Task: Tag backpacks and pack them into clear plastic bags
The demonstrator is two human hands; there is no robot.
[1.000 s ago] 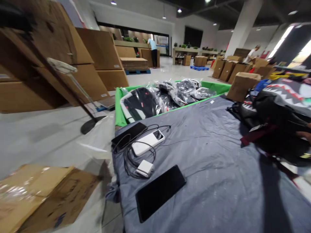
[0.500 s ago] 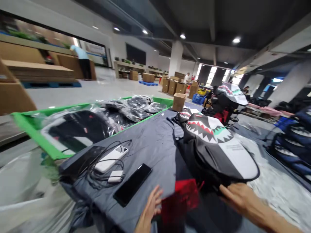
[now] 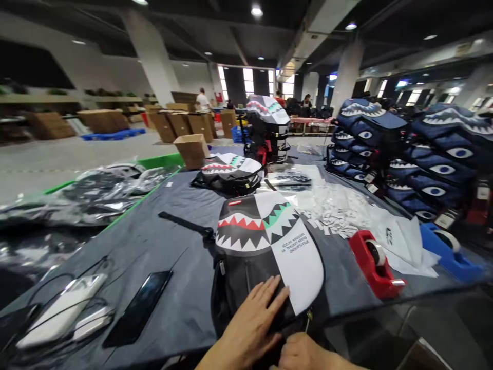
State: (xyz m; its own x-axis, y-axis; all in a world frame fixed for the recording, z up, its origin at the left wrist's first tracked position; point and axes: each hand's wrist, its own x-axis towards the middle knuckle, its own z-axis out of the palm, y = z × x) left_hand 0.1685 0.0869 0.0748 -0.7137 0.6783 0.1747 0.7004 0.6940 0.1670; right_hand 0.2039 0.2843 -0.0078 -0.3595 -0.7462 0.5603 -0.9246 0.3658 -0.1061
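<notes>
A black and white backpack (image 3: 246, 272) with a shark-mouth print lies on the table in front of me, its lower end towards me. My left hand (image 3: 250, 324) rests on its front panel, fingers stretched out over the black part. Beside it, at the bag's lower edge, my right hand (image 3: 302, 352) is closed. What the right fingers grip is hidden. A small metallic pull (image 3: 309, 313) hangs at the bag's edge just above that hand. To the left lie a black phone (image 3: 138, 308) and a white power bank (image 3: 63, 311) with tangled cables.
More shark-print backpacks (image 3: 231, 172) lie and stack behind this one. Right of it are a red tape dispenser (image 3: 375, 264), a blue tape dispenser (image 3: 450, 252), white paper tags (image 3: 339, 208) and stacked blue backpacks (image 3: 435, 164). A green-edged bin (image 3: 162, 160) holds plastic-wrapped bags.
My view has swung right. The shark backpack now lies nearer to me, and my left hand has moved onto it. The red item near my left hand is out of sight.
</notes>
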